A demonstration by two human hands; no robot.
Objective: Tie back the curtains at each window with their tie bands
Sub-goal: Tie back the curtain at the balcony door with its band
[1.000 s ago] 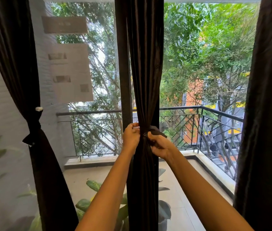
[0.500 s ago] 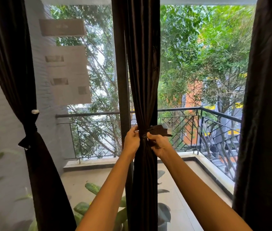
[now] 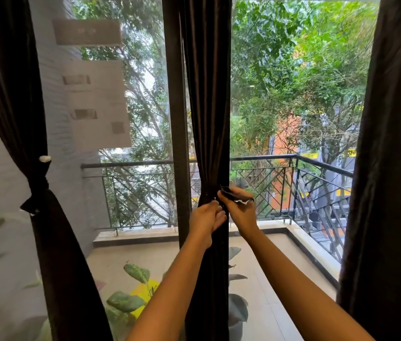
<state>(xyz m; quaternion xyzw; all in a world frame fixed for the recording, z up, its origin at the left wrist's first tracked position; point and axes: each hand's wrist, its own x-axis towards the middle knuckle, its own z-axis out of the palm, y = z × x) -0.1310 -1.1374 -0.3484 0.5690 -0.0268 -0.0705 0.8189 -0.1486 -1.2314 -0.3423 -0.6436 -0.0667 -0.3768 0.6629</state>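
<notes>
While daylight fills a floor-to-ceiling window (image 3: pixel 125 205) looking onto leafy trees (image 3: pixel 280 57) and a tiled balcony floor (image 3: pixel 268 279), three dark brown curtains hang before the glass. The right curtain (image 3: pixel 396 168) falls loose and straight down the frame's edge. The left curtain (image 3: pixel 5 70) is already cinched at its waist by a dark band (image 3: pixel 38 187), its lower half flaring out toward the floor. The centre curtain (image 3: pixel 206 94) hangs just beside the dark window post (image 3: pixel 176 119), gathered into a narrow column and pinched in at railing height. A black metal balcony railing (image 3: pixel 317 166) runs behind it, and a broad-leaved potted plant (image 3: pixel 130 301) stands low beyond the glass, partly hidden by the fabric.

Both bare forearms reach up from the bottom of the view to the cinched point. The left hand (image 3: pixel 206 217) rests against the front of the gathered cloth, its grip closed, fingers curled onto the centre curtain. The right hand (image 3: pixel 242 212), touching the left, has its grip closed on the tie band (image 3: pixel 236 196), pinching the loose dark end, which sticks out to the right of the curtain and shows a pale edge. Whether the band passes fully round the fabric cannot be made out. A small white tip (image 3: pixel 45 158) shows just above the left curtain's band.
</notes>
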